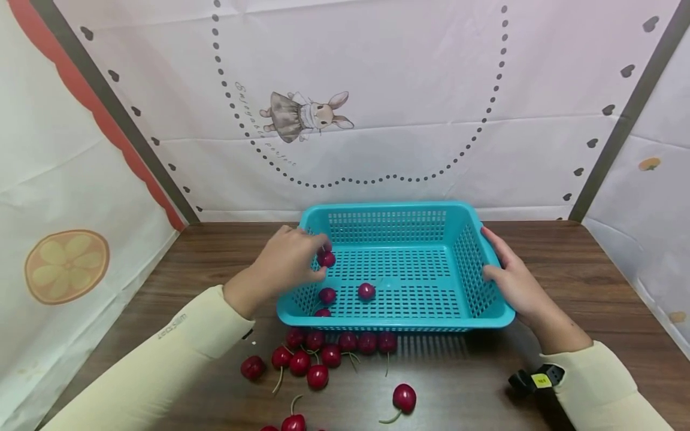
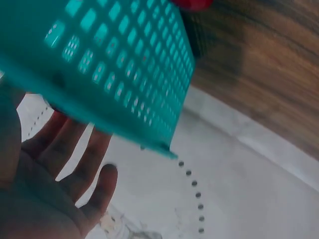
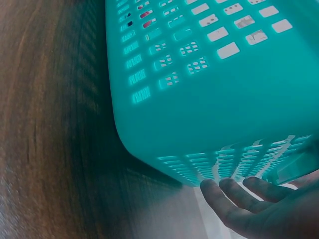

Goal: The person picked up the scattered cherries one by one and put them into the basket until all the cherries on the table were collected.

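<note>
A turquoise plastic basket (image 1: 396, 324) with slotted walls sits on the wooden table. My left hand (image 1: 286, 263) reaches over its left rim and pinches a red cherry (image 1: 326, 259) between thumb and fingers. Inside the basket, below that hand, lie a few loose cherries, one cherry (image 1: 366, 291) nearer the middle. At the opposite end my right hand (image 1: 517, 284) grips the basket's right rim, thumb on the inside. In the right wrist view its fingers (image 3: 234, 199) lie along the outer wall. The left wrist view shows my left palm (image 2: 45, 194) beside the basket's rim.
Several stemmed cherries (image 1: 318, 376) lie in front of the basket, with a single cherry (image 1: 404, 398) apart to the right and more at the bottom edge. A white patterned cloth (image 1: 404, 90) hangs behind the table (image 1: 620, 323) and along both sides.
</note>
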`<state>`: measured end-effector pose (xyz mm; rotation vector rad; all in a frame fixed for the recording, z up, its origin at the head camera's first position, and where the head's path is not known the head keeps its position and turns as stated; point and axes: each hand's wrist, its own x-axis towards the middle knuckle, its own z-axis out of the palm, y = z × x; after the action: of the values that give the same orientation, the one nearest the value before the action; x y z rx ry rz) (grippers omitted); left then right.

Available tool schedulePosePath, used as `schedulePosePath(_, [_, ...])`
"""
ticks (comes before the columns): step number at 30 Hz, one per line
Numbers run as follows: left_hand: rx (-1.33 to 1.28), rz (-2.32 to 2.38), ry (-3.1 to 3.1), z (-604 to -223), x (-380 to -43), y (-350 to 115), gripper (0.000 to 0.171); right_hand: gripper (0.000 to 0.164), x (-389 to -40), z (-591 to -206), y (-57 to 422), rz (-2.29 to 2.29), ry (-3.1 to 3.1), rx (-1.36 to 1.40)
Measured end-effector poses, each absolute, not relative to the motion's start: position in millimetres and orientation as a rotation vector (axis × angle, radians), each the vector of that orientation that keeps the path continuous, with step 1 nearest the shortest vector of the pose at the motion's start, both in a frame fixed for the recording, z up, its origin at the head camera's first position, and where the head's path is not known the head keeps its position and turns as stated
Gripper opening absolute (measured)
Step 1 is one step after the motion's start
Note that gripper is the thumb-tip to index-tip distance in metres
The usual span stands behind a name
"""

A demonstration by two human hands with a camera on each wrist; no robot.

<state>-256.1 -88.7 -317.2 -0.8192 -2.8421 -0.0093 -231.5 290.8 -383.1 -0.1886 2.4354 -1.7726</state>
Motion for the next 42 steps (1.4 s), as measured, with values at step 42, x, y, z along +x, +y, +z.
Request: schedulePosePath(42, [-1.049,0.129,-3.012,-361.8,-256.4,-74.6,0.036,0.076,-233.9,-381.3,291.0,-1.768,2.424,-0.16])
